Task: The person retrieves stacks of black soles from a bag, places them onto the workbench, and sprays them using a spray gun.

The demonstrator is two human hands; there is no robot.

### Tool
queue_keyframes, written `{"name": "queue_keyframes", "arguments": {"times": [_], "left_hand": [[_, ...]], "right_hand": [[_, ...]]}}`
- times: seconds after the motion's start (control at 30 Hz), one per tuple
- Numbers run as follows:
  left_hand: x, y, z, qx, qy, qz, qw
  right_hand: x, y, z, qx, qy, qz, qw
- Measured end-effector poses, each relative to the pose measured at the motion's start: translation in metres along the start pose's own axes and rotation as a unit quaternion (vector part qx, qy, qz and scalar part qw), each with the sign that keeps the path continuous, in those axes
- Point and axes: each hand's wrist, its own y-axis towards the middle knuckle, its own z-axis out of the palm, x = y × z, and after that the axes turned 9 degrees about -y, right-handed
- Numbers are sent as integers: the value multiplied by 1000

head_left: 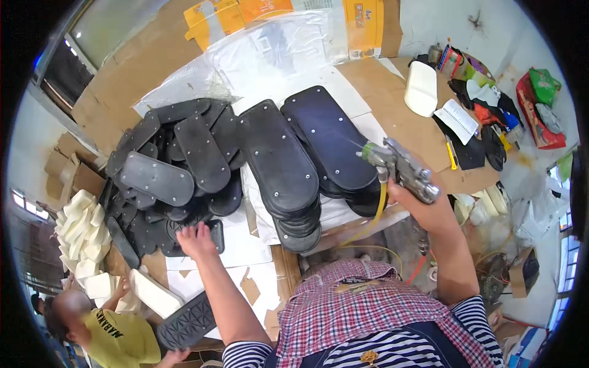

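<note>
My right hand (423, 199) is closed around a metal spray gun (405, 168) with a green-ringed nozzle and a yellow hose (381, 205). The nozzle points left over a stack of long, round-ended black panels (328, 135) dotted with studs, and a faint mist shows at its tip. To the left of that stack stands another stack of similar black panels (279, 162). My left hand (197, 242) rests on a black patterned panel (216, 232) at the near edge of a loose heap of black panels (156, 178). Its fingers look apart, partly bent.
At lower left, a person in a yellow shirt (119, 337) holds a black patterned panel (187, 320). Cream foam pads (80, 236) are heaped at far left. A cream pad (421, 89), a notebook (457, 119) and a yellow cutter (452, 154) lie at right on cardboard.
</note>
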Motion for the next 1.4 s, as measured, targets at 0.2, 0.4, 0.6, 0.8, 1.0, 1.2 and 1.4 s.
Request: {"name": "queue_keyframes", "arguments": {"times": [0.2,0.4,0.6,0.8,1.0,1.2,1.4], "left_hand": [[39,1,-36,5,41,-82,996],[61,3,-34,33,79,-115,990],[98,-19,-18,67,116,-172,976],[139,-58,-7,136,184,-257,939],[154,-86,0,121,168,-300,931],[165,-101,16,79,83,-308,944],[158,-115,25,161,49,-286,943]], "right_hand": [[26,-34,22,72,2,2,997],[31,-73,-11,68,-173,47,981],[40,-100,-14,173,-112,33,978],[42,-104,-40,80,-142,92,982],[32,-108,-67,149,-82,68,983],[33,-70,-79,16,-45,54,997],[26,-56,-95,-62,-80,40,994]]}}
